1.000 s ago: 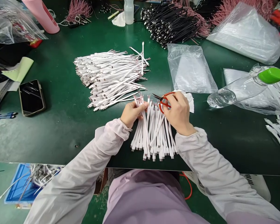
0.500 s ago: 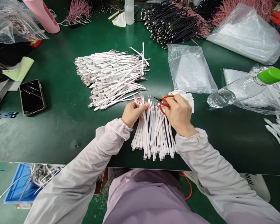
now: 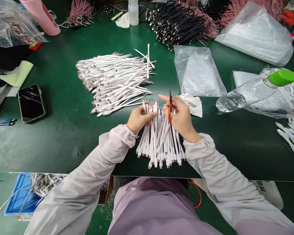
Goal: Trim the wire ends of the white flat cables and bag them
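Note:
My left hand [image 3: 140, 118] is closed around the upper ends of several short white USB cables [image 3: 152, 137], where thin reddish wires stick out. More of these cables fan out to the right, with their plugs toward the table's front edge. Orange-handled snips [image 3: 170, 109] are held in my right hand [image 3: 180, 116], with the dark blades pointing away from me. The right index finger stretches left toward the wire ends. Beyond my left hand lies a big heap of similar white cables [image 3: 117, 80].
A phone [image 3: 32, 103] lies at left on the green table [image 3: 63, 137]. Clear plastic bags [image 3: 199, 73], a crumpled tissue [image 3: 193, 104] and a tilted bottle with a green cap [image 3: 257, 89] are at right. Black cables [image 3: 176, 24] are piled at the back.
My right hand has turned the snips from pointing left to pointing away from me, and its index finger now extends left. My left hand stays on the cables.

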`<action>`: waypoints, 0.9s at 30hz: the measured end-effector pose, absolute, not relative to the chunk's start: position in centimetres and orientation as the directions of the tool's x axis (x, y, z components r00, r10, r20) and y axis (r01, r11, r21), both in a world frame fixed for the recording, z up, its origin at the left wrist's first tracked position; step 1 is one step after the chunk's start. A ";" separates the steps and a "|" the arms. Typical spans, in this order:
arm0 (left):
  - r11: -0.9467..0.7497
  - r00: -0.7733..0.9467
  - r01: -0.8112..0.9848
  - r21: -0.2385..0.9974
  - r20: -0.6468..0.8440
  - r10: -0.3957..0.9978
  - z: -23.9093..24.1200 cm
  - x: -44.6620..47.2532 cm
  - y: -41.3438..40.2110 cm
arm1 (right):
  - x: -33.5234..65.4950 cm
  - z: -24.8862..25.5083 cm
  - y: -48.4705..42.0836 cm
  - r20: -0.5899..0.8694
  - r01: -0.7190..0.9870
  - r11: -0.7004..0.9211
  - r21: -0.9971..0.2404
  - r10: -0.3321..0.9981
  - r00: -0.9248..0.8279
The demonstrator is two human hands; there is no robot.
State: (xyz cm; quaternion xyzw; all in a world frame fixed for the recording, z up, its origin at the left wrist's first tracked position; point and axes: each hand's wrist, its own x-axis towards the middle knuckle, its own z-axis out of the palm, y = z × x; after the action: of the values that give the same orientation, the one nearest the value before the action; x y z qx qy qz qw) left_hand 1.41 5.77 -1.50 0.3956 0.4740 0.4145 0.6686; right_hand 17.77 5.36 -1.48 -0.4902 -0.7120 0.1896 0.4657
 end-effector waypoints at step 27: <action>0.313 0.159 -0.116 0.942 -0.294 0.943 -1.7 1.8 5.7 | 18.4 -1.2 5.7 0.585 0.689 0.460 -0.561 0.809 -0.063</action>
State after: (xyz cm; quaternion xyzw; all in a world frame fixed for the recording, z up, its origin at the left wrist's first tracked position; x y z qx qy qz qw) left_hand 1.80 5.75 -1.67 0.4141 0.4989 0.4145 0.6386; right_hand 18.38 5.68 -1.16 -0.5154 -0.7261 0.0666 0.4501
